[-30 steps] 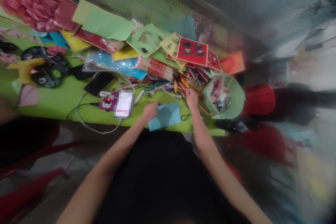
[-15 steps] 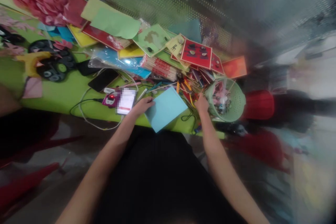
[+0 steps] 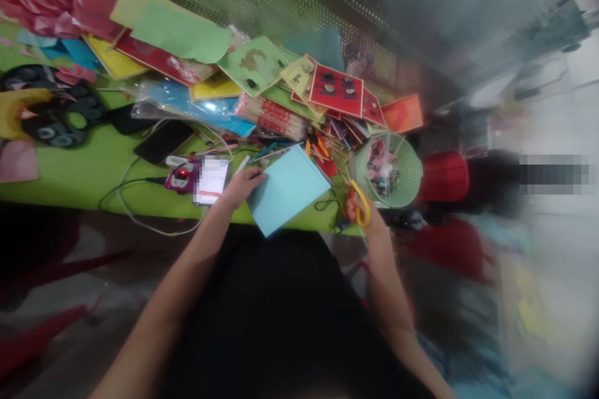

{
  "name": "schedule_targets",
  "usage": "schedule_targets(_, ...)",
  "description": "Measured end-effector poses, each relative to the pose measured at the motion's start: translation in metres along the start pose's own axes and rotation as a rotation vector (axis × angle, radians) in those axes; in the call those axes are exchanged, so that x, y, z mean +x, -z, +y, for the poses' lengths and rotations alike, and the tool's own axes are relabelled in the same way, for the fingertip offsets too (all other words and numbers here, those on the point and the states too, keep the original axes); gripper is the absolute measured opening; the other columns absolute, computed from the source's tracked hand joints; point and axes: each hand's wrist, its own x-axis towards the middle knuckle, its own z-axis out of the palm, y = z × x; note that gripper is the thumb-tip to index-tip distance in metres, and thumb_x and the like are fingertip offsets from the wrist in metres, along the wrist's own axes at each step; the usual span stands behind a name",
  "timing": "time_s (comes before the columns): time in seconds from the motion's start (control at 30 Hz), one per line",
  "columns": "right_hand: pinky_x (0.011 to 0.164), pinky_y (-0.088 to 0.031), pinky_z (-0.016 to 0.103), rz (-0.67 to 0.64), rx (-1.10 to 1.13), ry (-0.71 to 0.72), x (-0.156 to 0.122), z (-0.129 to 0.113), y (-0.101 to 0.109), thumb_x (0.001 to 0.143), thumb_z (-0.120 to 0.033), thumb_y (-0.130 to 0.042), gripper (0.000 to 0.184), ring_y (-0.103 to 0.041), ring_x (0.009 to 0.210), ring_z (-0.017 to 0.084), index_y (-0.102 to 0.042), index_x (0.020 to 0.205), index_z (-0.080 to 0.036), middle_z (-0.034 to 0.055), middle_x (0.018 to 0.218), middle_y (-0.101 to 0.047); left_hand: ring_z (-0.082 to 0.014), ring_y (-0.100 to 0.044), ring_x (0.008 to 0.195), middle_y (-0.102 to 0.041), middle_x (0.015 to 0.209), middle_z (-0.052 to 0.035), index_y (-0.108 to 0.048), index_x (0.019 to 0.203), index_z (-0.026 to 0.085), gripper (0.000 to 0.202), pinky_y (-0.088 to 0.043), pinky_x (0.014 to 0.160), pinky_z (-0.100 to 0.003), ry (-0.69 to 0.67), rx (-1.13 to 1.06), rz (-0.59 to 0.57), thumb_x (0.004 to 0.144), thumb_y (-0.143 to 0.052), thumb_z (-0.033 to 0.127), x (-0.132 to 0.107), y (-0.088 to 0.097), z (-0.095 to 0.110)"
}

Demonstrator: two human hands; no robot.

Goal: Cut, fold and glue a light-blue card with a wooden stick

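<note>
A sheet of light blue paper point(image 3: 287, 190) lies at the near edge of the green table. My left hand point(image 3: 246, 184) grips its left corner between thumb and fingers. To the right of the paper, my right hand point(image 3: 372, 215) is closed around a pair of scissors; the yellow handle point(image 3: 360, 202) shows plainly, but I cannot make out the blades. A pale green basket point(image 3: 414, 177) full of small craft bits stands just beyond my right hand.
A lit phone point(image 3: 211, 179) and a purple power socket point(image 3: 179, 177) with cables sit left of the paper. Behind lie coloured cards point(image 3: 336, 90), bundled sticks point(image 3: 269, 115), loose tools and a dark phone point(image 3: 163, 141). A red stool point(image 3: 444, 177) stands right of the basket.
My right hand has picked up the scissors from among the tools and drawn them back toward me. My left hand still holds the blue paper. The view has shifted slightly right.
</note>
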Motion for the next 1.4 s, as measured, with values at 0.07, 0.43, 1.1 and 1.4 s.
schedule_targets(0.07, 0.052, -0.045, 0.025, -0.046, 0.026, 0.006, -0.012, -0.005, -0.006, 0.075, -0.051, -0.076, 0.064, -0.055, 0.058, 0.012, -0.059, 0.133, -0.028, -0.0052, 0.075, -0.059, -0.0193, -0.059, 0.069, -0.065, 0.078, -0.0004, -0.066, 0.089, 0.021, 0.035, -0.047, 0.066, -0.031, 0.019, -0.082, -0.046, 0.081, -0.066, 0.055, -0.002, 0.001, 0.003)
schedule_targets(0.43, 0.055, -0.043, 0.023, -0.229, -0.190, -0.024, -0.029, -0.010, -0.025, 0.077, -0.056, -0.078, 0.058, -0.054, 0.065, 0.011, -0.059, 0.121, -0.023, -0.0022, 0.084, -0.057, -0.0148, -0.050, 0.063, -0.058, 0.072, 0.0016, -0.064, 0.085, 0.020, 0.036, -0.038, 0.061, -0.028, 0.064, -0.112, 0.009, 0.077, -0.071, 0.054, -0.021, 0.012, 0.016)
schedule_targets(1.1, 0.051, -0.040, 0.022, -0.180, -0.274, -0.139, -0.029, -0.005, -0.024, 0.073, -0.047, -0.080, 0.061, -0.048, 0.063, 0.010, -0.067, 0.128, -0.025, 0.0004, 0.088, -0.056, -0.0143, -0.053, 0.063, -0.063, 0.073, -0.0006, -0.068, 0.087, 0.019, 0.029, -0.043, 0.061, -0.028, 0.080, -0.107, -0.023, 0.082, -0.069, 0.047, -0.020, 0.005, 0.014)
schedule_targets(1.4, 0.049, -0.038, 0.021, -0.183, -0.276, -0.143, -0.027, -0.002, -0.019, 0.073, -0.049, -0.080, 0.061, -0.045, 0.061, 0.009, -0.066, 0.127, -0.025, -0.0007, 0.085, -0.055, -0.0143, -0.054, 0.062, -0.064, 0.073, 0.0005, -0.070, 0.091, 0.019, 0.032, -0.041, 0.058, -0.027, 0.079, -0.111, -0.056, 0.081, -0.069, 0.049, -0.018, 0.003, 0.014)
